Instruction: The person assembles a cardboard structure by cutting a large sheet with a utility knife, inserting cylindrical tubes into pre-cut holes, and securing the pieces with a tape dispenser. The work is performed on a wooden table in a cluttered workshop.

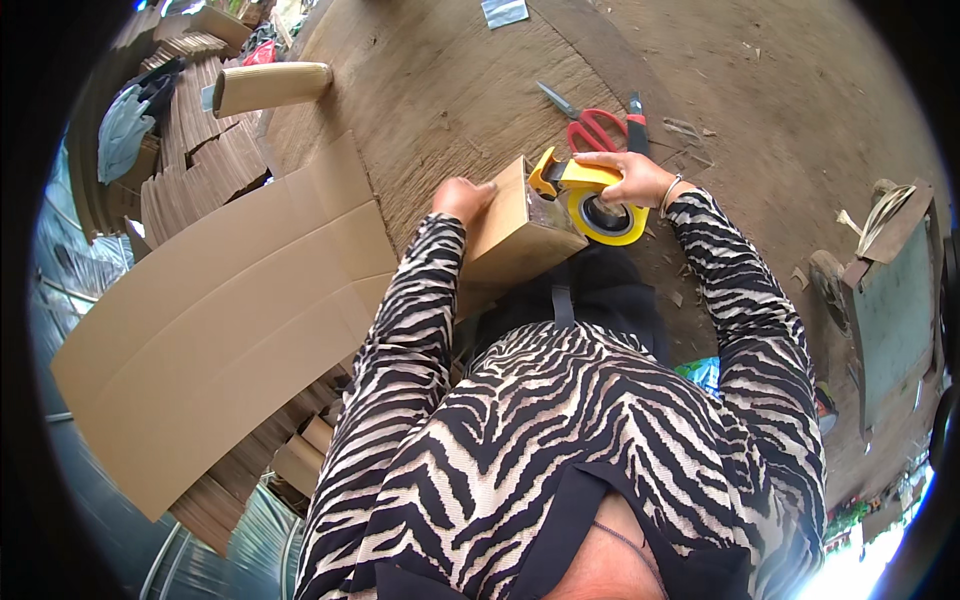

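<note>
My left hand (462, 200) grips the far left side of a small brown cardboard box (500, 218), its fingers partly hidden against the board. In my right hand (640, 182) is a yellow tape dispenser (622, 232) with a roll in it. The dispenser's head touches or nearly touches the right end of the box, where a shiny strip looks like clear tape. Just beyond my right hand lie red-handled scissors (596, 128) and a red and black knife-like tool (637, 128), both on the round wooden board.
A large flat cardboard sheet (235, 310) spreads out at my left, over stacks of folded cardboard (195, 185). A rolled piece of cardboard (272, 88) rests on the wooden board (430, 75). Right of me, a low wooden stool-like piece (893, 300) stands on the dirt floor.
</note>
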`<state>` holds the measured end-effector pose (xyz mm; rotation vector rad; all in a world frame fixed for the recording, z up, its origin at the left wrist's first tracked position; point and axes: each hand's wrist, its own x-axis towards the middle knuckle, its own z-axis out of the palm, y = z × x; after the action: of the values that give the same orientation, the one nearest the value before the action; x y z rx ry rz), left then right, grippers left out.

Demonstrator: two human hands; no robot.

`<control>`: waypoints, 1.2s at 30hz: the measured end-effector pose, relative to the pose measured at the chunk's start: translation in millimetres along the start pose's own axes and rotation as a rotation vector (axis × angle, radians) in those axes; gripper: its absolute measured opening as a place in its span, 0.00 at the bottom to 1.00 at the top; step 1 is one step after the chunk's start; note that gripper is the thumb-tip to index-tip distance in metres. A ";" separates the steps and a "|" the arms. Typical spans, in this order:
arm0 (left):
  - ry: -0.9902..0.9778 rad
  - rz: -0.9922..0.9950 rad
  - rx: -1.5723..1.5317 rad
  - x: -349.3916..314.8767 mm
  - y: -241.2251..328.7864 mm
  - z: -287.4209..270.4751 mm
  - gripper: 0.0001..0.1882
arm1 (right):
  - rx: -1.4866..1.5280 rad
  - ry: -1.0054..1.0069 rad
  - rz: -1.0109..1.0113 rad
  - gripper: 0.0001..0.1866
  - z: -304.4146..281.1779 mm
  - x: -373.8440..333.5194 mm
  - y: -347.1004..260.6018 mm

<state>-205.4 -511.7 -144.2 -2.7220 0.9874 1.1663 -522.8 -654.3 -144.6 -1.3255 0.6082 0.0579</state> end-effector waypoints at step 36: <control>-0.079 0.686 0.452 -95.6 75.7 1.3 0.29 | 0.220 0.231 0.116 0.36 74.9 -131.0 68.0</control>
<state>-298.3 -519.9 -65.6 -2.0145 1.9701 0.9222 -630.4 -528.6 -138.1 -1.0900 0.8633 -0.0671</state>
